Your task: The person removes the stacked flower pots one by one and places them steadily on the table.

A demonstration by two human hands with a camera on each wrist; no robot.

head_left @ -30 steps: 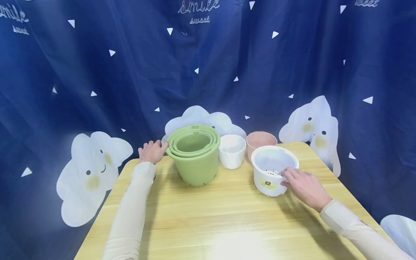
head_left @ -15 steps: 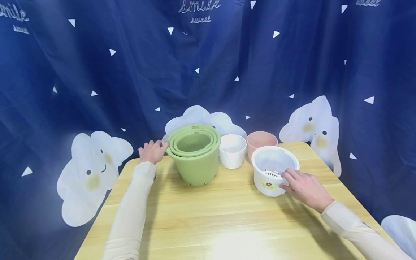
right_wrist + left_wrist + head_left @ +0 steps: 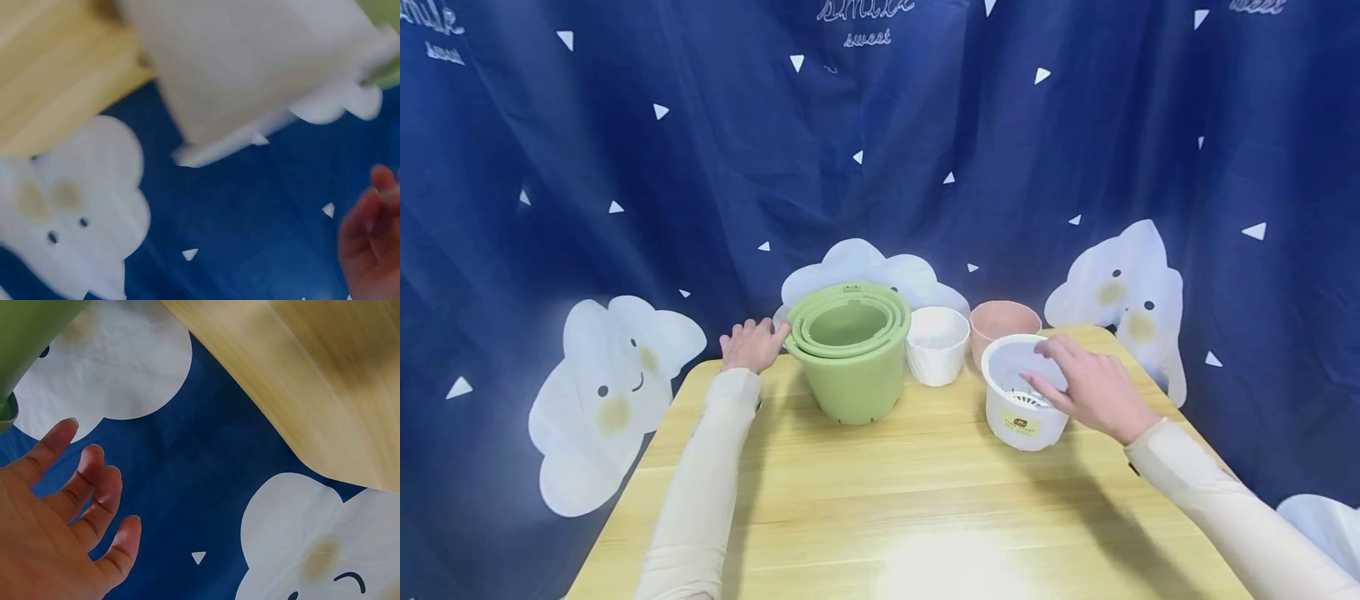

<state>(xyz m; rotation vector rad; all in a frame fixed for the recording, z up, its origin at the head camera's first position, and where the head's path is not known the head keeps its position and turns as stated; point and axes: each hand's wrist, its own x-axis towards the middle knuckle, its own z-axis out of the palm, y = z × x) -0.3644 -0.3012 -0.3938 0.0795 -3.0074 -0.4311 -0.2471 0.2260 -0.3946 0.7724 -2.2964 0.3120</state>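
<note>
My left hand point(image 3: 752, 346) is beside the rim of a stack of nested green plastic flower pots point(image 3: 856, 385). Its fingertips are right at the rim's left side, and in the left wrist view the fingers are spread and loosely bent. A white flower pot point(image 3: 1006, 421) with a yellow label and a slotted bottom stands on the right of the table. Above this pot's right rim is my right hand point(image 3: 1097, 390), with thumb and fingers apart and nothing between them. In the right wrist view the white pot's side point(image 3: 250, 69) is blurred, and the hand is in the lower right corner.
A small white pot point(image 3: 936, 358) with a ribbed side stands right of the green stack. Next to it is a pink pot point(image 3: 996, 321), partly hidden behind the labelled one. The wooden table point(image 3: 865, 500) has rounded far corners, with a blue cloud-print curtain point(image 3: 880, 125) behind.
My right hand has let go of the white pot's rim and lifted up and slightly left over it. The left hand and all the pots have kept their places.
</note>
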